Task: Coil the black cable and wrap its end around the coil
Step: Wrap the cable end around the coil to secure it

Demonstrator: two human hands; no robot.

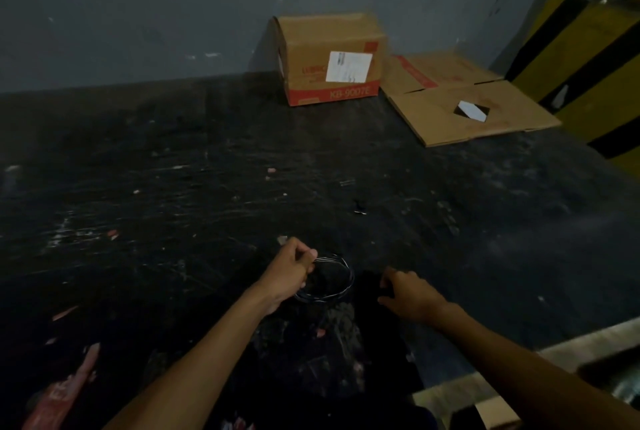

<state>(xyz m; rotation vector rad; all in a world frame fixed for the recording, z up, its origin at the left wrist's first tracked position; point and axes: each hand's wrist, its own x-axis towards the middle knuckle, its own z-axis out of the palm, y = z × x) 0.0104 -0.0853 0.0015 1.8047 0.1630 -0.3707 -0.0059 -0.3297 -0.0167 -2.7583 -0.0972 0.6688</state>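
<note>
Several loops of the cable [329,279] already hang together as a small ring in the lower centre of the frame, just above the dark table [207,169]. The ring is slightly wider than tall as seen here, its plane tipped toward the camera. Its left edge disappears into the left hand [292,270], whose fingers are curled in a fist-like pinch on the gathered strands, so that hand carries the coil.

The right hand [407,294] sits to the right of the ring, near it but apart, with a dark gap between. Its fingers are bent downward and toward the coil. It may be holding the cable's loose tail, but against the black surface I cannot tell whether anything is pinched there, nor where the free end runs.

The coming move turns on this: the coil lies to the left of the right hand, at about the same height in the frame. By my judgement the tail must be carried leftward across that gap and around the bundle, close to where the left hand grips it.

Farther out, a closed box [329,58] stands at upper centre against the wall, and a flattened carton [467,107] lies at upper right beside it.
</note>
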